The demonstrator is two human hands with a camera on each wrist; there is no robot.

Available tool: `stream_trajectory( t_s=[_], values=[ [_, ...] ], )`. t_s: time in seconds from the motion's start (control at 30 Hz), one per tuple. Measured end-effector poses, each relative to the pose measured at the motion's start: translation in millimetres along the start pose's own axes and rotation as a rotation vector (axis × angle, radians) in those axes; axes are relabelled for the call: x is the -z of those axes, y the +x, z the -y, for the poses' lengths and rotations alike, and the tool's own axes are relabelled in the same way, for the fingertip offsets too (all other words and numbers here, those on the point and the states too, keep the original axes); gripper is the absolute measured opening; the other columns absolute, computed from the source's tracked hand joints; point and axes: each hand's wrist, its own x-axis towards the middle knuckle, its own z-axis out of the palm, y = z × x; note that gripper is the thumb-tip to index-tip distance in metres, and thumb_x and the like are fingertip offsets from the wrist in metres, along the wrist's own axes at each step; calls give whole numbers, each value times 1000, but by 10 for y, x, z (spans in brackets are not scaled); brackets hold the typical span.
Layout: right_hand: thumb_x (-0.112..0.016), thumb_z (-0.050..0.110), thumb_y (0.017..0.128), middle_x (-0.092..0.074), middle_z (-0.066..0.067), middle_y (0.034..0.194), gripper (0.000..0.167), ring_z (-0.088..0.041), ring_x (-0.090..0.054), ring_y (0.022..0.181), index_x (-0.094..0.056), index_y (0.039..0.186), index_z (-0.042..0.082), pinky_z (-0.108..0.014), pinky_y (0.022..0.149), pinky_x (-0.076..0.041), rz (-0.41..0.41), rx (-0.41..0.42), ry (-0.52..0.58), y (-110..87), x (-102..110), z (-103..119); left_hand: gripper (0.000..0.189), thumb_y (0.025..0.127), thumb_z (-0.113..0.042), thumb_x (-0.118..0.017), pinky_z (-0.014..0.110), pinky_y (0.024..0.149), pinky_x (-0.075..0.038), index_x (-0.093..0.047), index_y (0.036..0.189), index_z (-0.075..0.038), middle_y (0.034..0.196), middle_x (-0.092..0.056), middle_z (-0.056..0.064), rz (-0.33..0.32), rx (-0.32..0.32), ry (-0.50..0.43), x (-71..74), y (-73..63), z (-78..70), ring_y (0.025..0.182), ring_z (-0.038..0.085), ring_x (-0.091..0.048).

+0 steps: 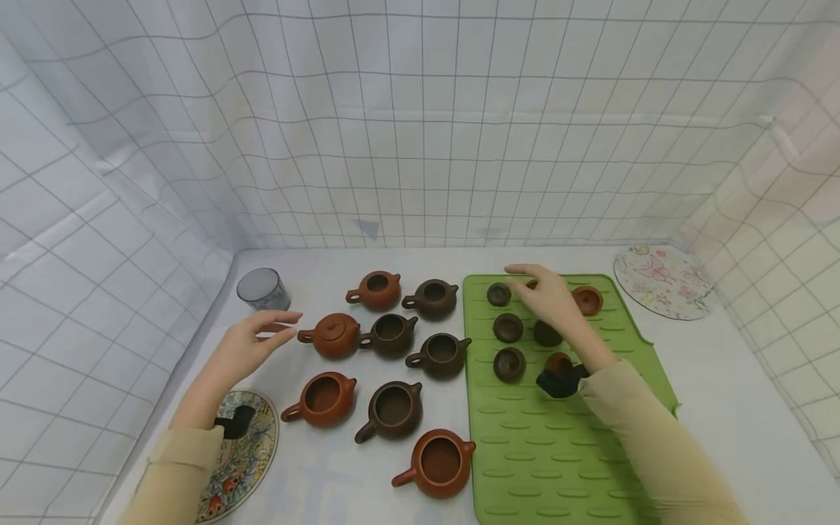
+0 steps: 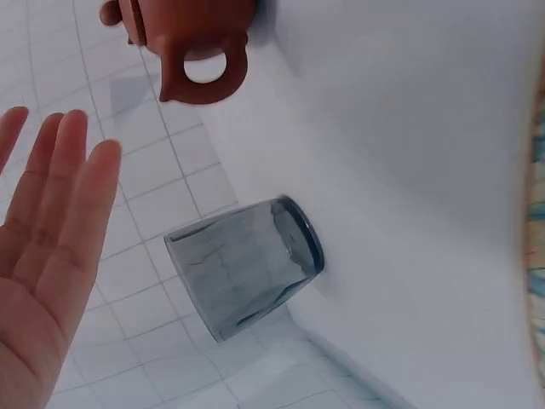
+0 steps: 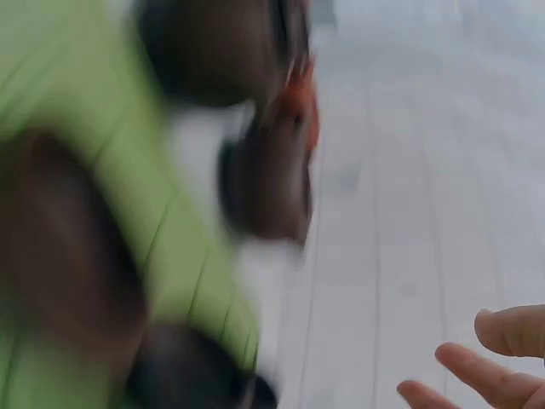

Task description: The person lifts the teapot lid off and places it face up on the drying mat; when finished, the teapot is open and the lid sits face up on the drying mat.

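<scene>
My left hand (image 1: 256, 341) hovers with relaxed fingers beside the handle of a reddish clay teapot (image 1: 336, 335), which has its lid on. The left wrist view shows that palm holding nothing, apart from the teapot's handle (image 2: 204, 89). My right hand (image 1: 543, 295) is above the far part of a green mat (image 1: 518, 467), fingers extended and nothing between them. Small dark lids (image 1: 508, 327) and reddish lids (image 1: 587, 300) lie on this mat, some partly hidden by the hand and wrist. Lidless teapots, reddish (image 1: 441, 463) and dark brown (image 1: 396, 410), stand left of the mat.
A grey transparent glass (image 1: 264, 288) stands at the back left. A patterned round mat (image 1: 262, 456) lies at the front left, partly under the left forearm. Another round floral mat (image 1: 666, 283) is at the back right. White gridded curtains (image 1: 420, 131) surround the table.
</scene>
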Motion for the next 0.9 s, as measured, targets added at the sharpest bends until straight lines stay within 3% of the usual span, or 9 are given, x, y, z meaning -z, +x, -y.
stream_trajectory(
  t_s=[0.03,0.23,0.43,0.6,0.9],
  values=[
    [-53,32,103,-51,-16,145,40,-43,-60,91,-58,137,13,-46,77,-47,15,30,11,31,-93,117,37,100,-26,-59,54,91,-52,-62,131,-6,130,-62,19,-7,5,1,15,49,11,117,42,-59],
    [-59,28,100,-62,-9,135,33,-30,-56,125,-65,129,14,-47,103,-46,140,195,51,201,-703,779,36,99,-27,-61,55,92,-51,-63,131,-8,132,-62,18,8,56,-1,-14,274,106,119,43,-58],
    [-60,26,99,-64,-6,132,32,-23,-62,117,-65,129,14,-39,95,-51,278,260,80,350,-1241,1271,36,97,-19,-64,57,95,-49,-64,130,-7,133,-61,20,72,66,-2,-143,378,212,121,43,-57],
    [-60,27,99,-66,-3,130,32,-19,-61,119,-65,129,15,-34,97,-51,380,250,101,442,-1592,1483,37,95,-14,-66,59,95,-47,-63,130,-5,133,-60,21,108,85,-28,-223,394,277,121,44,-57],
    [-61,19,98,-69,-2,125,29,-16,-63,117,-67,126,14,-25,97,-49,406,308,-3,511,-1901,1672,34,93,-15,-69,52,91,-52,-66,125,-4,126,-65,21,115,75,-61,-282,417,314,112,42,-64]
  ],
)
